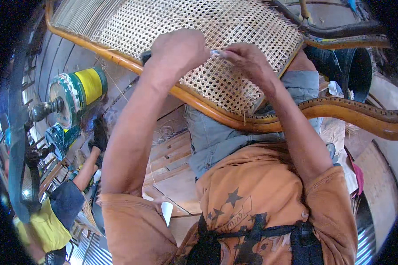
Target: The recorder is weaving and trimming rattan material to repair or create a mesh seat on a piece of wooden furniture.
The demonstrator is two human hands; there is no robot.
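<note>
A woven cane panel (159, 17) with open holes, set in a curved, varnished wooden frame (199, 102), lies across my lap. Over its middle, my left hand (180, 52) is closed in a fist. A dark, handle-like end (146, 56) sticks out on the fist's left side; the rest of it is hidden. My right hand (250, 62) is pinched beside it, the fingertips at a small whitish-blue piece (216, 53) between the two hands. What this piece is cannot be made out. Loose cane ends stand up along the panel's right and near edges.
Green and yellow buckets (82, 95) lie at the left. Behind them sits another person (48, 225) in a yellow top. A dark bucket (356, 73) stands at the right, beside the frame's curved arm (353, 112). Wooden slats (174, 154) lie below the panel.
</note>
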